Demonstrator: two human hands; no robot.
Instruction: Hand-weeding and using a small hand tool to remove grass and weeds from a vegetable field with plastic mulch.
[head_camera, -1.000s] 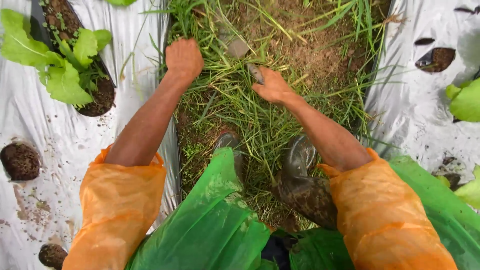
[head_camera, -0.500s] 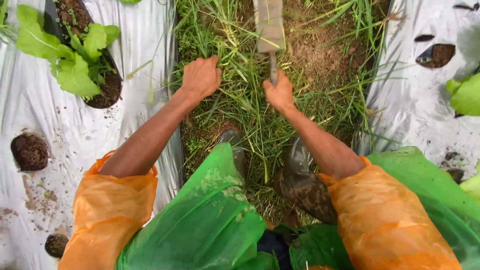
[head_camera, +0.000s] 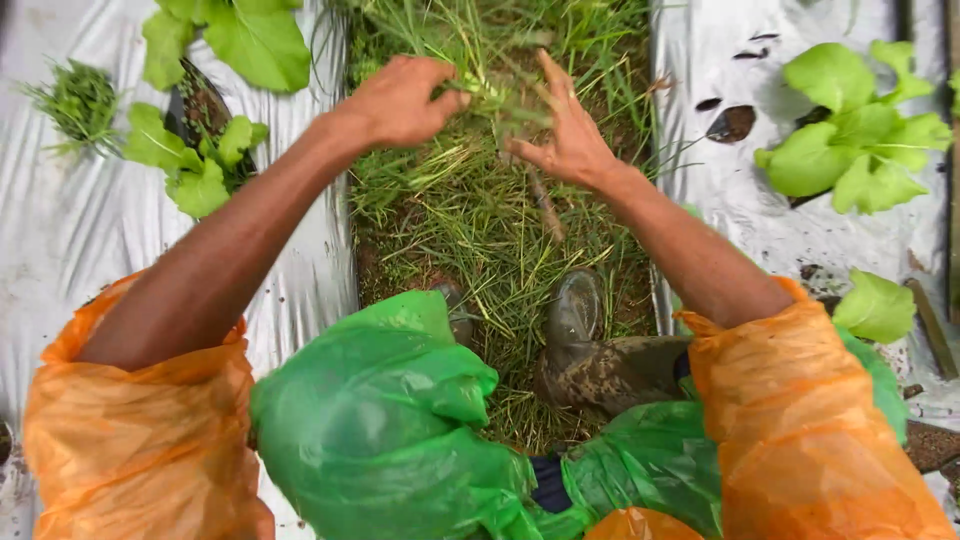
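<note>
1. Head view: left hand (head_camera: 400, 100) closed around a tuft of grass (head_camera: 490, 95), held up over the grassy furrow (head_camera: 470, 230) at far centre.
2. Right hand (head_camera: 570, 140) open, fingers spread, palm against the right side of the same tuft.
3. Muddy boot (head_camera: 585, 345) planted in the furrow, near centre-right.
4. Silver plastic mulch (head_camera: 60, 230) on both sides; leafy green plants (head_camera: 850, 130) grow through holes, far left and far right.
5. Orange sleeves (head_camera: 140, 440), green plastic apron (head_camera: 390, 430) nearest.
</note>
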